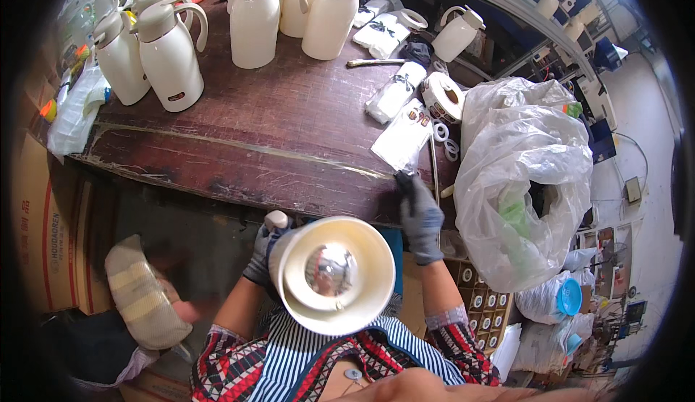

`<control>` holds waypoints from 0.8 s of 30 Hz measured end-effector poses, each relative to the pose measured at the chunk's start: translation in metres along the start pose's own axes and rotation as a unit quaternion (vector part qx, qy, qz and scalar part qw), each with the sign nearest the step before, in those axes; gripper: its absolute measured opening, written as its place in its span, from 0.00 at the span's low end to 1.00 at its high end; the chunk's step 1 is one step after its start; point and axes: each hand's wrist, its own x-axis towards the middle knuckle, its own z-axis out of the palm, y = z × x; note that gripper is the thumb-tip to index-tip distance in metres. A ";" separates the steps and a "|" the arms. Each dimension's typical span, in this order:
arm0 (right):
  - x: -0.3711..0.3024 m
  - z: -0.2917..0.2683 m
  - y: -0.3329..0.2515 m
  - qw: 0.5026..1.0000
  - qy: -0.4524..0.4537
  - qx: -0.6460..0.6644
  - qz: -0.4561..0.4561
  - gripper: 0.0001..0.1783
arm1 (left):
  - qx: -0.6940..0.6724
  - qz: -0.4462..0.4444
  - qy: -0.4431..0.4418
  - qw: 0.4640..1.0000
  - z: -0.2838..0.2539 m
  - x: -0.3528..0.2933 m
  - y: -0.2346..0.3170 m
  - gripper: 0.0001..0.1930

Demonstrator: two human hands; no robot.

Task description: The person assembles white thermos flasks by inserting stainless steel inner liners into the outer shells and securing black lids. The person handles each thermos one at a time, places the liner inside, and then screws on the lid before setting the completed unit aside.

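A box (42, 257) has red signs (25, 232) and black letters (55, 246). A jug (170, 62) has a dark label (176, 97) too small to read.

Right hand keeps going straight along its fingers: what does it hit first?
Likely the white packet on the table: it lies just ahead of the right hand's fingers. Whether they already touch is unclear.

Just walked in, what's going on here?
A person's gloved left hand holds a cream jug body, open end facing the camera, a silvery surface inside. The gloved right hand is at the table edge near a white packet; contact is unclear. More cream jugs stand farther back.
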 end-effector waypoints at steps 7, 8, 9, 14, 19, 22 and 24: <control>0.014 0.029 -0.018 0.875 -0.188 0.425 0.135 0.21 | 0.404 0.054 -0.094 0.908 0.005 0.069 -0.030 0.18; 0.015 0.040 -0.016 0.895 -0.190 0.384 0.125 0.21 | 0.473 0.074 -0.124 0.869 0.005 0.073 -0.031 0.14; 0.016 0.049 -0.014 0.913 -0.193 0.342 0.112 0.21 | 0.537 0.101 -0.150 0.824 0.006 0.075 -0.031 0.10; 0.024 0.046 -0.024 0.978 -0.177 0.108 -0.009 0.25 | 0.532 0.064 -0.108 0.837 0.017 0.078 -0.027 0.08; 0.024 -0.009 -0.064 0.907 -0.214 -0.029 -0.360 0.28 | 0.321 -0.011 -0.070 0.944 0.010 0.083 -0.034 0.10; 0.018 0.003 -0.071 0.868 -0.243 -0.153 -0.406 0.31 | 0.500 0.081 -0.147 0.850 -0.018 0.091 -0.043 0.12; 0.012 0.014 -0.082 0.867 -0.294 -0.281 -0.287 0.36 | 0.465 0.036 -0.160 0.870 -0.027 0.090 -0.047 0.16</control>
